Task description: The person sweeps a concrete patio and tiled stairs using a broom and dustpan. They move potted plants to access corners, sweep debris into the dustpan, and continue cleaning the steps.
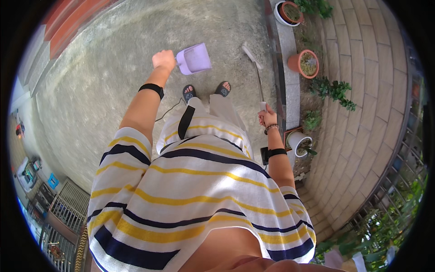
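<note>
My left hand (163, 60) is closed around the handle of a light purple dustpan (195, 58), whose pan points to the right above the concrete ground. On the right side, my right hand (268, 116) grips the pale end of a long-handled brush. The metal shaft runs up and away from the hand to a white brush head (252, 55) with bristles, which lies at or near the ground beside the planting bed's edge. A gap of bare concrete separates brush head and dustpan. Both my feet, in dark sandals (223, 89), stand below them.
A stone kerb (292, 98) borders a planting bed at the right, with a terracotta pot (307, 64), a white pot (299, 143) and leafy plants before a tiled wall (360, 91). Red steps (74, 23) rise at the upper left. A thin cable (170, 108) hangs beside my left leg.
</note>
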{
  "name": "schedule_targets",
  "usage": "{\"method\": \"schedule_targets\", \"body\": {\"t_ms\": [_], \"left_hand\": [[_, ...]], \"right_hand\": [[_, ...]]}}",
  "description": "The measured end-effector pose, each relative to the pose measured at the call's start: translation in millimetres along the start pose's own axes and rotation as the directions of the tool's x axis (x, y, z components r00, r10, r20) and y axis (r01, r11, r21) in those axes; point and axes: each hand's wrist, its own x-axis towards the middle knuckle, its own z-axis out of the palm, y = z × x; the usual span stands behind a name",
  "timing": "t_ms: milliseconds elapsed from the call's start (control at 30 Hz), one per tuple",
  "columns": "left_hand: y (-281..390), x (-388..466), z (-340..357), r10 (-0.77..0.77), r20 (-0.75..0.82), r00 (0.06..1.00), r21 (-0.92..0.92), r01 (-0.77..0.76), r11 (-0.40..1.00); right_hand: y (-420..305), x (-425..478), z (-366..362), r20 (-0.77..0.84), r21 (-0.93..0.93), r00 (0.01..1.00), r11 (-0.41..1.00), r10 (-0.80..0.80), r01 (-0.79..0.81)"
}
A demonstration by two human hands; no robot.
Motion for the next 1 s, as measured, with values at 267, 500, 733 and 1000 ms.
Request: {"method": "schedule_targets", "body": {"t_ms": [267, 500, 733, 1000], "left_hand": [[-4.1, -9.8, -2.5, -0.013, -0.011, 1.000, 0.000, 0.013, 1.000], [-10.6, 14.3, 8.7, 0.010, 0.038, 0.999, 0.067, -0.013, 0.998], [-7.7, 13.1, -12.7, 0.030, 0.161, 0.987, 0.084, -0.044, 0.995], [22.9, -9.8, -41.2, 0.087, -0.127, 0.988, -0.616, -0.147, 0.774]], "right_hand": [[-38.7, -19.6, -16.2, 0.201, 0.455, 0.972, 0.890, -0.122, 0.018], [-17.2, -54.6, -51.9, 0.504, 0.670, 0.846, 0.697, -0.175, -0.255], [-22.1, -117.4, -60.8, 0.551, 0.504, 0.810, 0.854, -0.200, -0.133], [-33.7, -175.5, -28.4, 0.529, 0.100, 0.821, 0.977, -0.214, 0.190]]}}
